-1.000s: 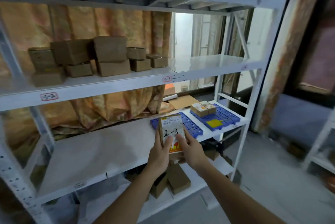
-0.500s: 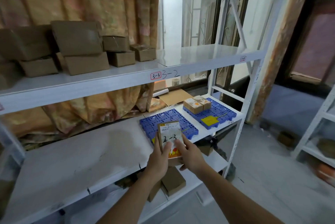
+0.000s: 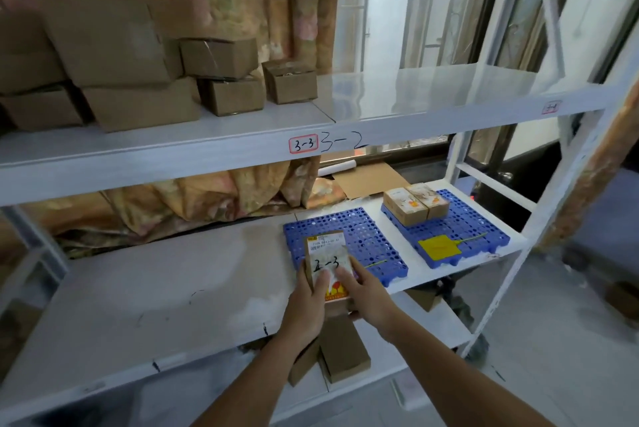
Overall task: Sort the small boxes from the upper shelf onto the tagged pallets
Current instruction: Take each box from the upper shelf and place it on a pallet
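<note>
I hold a small box marked "2-3" upright in both hands, over the near edge of the left blue pallet. My left hand grips its left side with the thumb on the face; my right hand grips the right side. The right blue pallet carries two small boxes at its back and a yellow tag at its front. Several brown cardboard boxes sit on the upper shelf at the left.
The shelf edge bears a label "3-3" and handwritten "3-2". A flat cardboard sheet and crumpled patterned cloth lie behind the pallets. More brown boxes stand on the lowest shelf. A white upright post stands right.
The view has moved closer and dropped toward the middle shelf. Both hands keep holding the "2-3" box, which has come nearer to the left blue pallet.
</note>
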Available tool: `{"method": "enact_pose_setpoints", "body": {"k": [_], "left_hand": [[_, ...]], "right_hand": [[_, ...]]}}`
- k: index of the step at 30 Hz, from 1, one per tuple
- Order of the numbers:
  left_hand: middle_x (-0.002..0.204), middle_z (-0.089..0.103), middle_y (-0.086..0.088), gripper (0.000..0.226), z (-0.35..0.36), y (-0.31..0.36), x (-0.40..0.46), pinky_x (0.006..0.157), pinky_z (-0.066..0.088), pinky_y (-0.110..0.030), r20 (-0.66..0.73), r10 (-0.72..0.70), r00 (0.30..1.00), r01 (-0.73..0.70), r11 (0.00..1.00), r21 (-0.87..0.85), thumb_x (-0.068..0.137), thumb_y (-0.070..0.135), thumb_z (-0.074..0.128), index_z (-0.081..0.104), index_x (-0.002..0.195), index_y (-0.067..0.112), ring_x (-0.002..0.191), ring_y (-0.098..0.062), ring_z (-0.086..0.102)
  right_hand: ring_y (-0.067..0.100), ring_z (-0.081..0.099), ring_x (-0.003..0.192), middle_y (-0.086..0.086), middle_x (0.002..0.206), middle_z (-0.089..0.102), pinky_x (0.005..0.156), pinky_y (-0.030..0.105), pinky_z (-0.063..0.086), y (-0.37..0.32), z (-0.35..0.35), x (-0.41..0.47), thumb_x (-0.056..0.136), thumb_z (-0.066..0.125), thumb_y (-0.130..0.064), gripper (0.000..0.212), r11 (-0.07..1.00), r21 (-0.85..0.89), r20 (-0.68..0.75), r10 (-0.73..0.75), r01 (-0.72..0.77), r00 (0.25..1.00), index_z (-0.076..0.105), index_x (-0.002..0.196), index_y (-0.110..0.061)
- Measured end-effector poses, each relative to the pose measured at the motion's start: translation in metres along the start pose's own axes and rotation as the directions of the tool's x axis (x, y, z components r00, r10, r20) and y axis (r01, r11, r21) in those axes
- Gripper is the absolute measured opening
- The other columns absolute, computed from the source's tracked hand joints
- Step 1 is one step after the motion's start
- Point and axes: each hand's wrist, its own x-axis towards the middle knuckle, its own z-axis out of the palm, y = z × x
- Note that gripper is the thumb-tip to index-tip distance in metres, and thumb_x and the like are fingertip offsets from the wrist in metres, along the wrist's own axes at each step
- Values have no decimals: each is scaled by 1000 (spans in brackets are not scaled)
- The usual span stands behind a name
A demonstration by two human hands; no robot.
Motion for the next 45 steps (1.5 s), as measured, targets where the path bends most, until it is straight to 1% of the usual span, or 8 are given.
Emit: {"method": "enact_pose_setpoints", "body": {"k": [5, 10, 16, 26, 30, 34, 38, 45], "left_hand": [[128, 67, 0, 52, 2, -5, 26, 93, 58, -45, -109, -26, 994, 32, 998, 53, 104, 58, 42, 32, 148, 33, 105, -18, 69], [123, 67, -5, 30, -1, -15, 59, 82, 61, -35, -153, -66, 986, 69, 997, 17, 106, 47, 43, 32, 129, 31, 97, -19, 71], [109, 70, -5, 30, -12, -31, 107, 82, 61, -48, -170, -118, 978, 127, 991, 39, 105, 54, 40, 34, 120, 29, 88, -23, 72], [123, 56, -1, 36, -32, -37, 178, 89, 52, -36, -174, -18, 985, 58, 971, 230, 101, 42, 57, 57, 129, 20, 111, -23, 61], [128, 51, -9, 47, -26, -44, 196, 92, 50, -37, -210, -87, 974, 138, 960, 243, 101, 46, 57, 55, 134, 13, 112, -27, 59], [127, 61, -7, 50, -19, -58, 219, 92, 57, -42, -212, -140, 967, 176, 971, 163, 96, 49, 63, 56, 133, 15, 110, -25, 65], [137, 60, -4, 46, -15, -56, 226, 89, 49, -30, -171, -192, 966, 213, 970, 118, 104, 31, 56, 43, 145, 15, 117, -24, 63], [150, 53, -9, 54, -8, -60, 247, 100, 48, -35, -191, -242, 951, 259, 964, 66, 107, 19, 48, 27, 156, 15, 128, -30, 57]], "right_hand": [[26, 65, 78, 16, 103, 72, 63, 36, 54, 2, 1, 44, 103, 55, -46, 52, 1000, 5, 55, 28, -28, 998, 38, 152, -38], [19, 71, 75, 8, 106, 72, 59, 30, 57, 7, 8, 84, 103, 58, -33, 49, 994, 37, 100, 101, -105, 990, 39, 148, -32], [27, 71, 90, 5, 107, 68, 73, 38, 60, 9, 21, 134, 103, 56, -31, 48, 983, -17, 68, 184, -183, 981, 36, 147, -28], [27, 70, 99, 9, 126, 64, 76, 42, 63, 16, 42, 209, 104, 58, -29, 40, 977, 69, -45, 205, -202, 978, 50, 143, -21], [28, 70, 100, 12, 126, 65, 73, 42, 62, 23, 52, 228, 102, 58, -31, 44, 979, 4, -117, 202, -203, 972, 47, 143, -19], [24, 69, 104, 6, 123, 69, 91, 48, 60, 28, 55, 249, 99, 58, -26, 37, 972, -125, -99, 185, -196, 978, 59, 135, -18], [22, 71, 95, 5, 111, 72, 82, 41, 62, 28, 51, 258, 102, 58, -17, 25, 967, -161, -72, 186, -195, 980, 60, 126, -20], [22, 70, 102, 0, 114, 70, 87, 45, 61, 39, 54, 279, 100, 62, -22, 27, 947, -286, -46, 137, -145, 989, 55, 126, -23]]}}
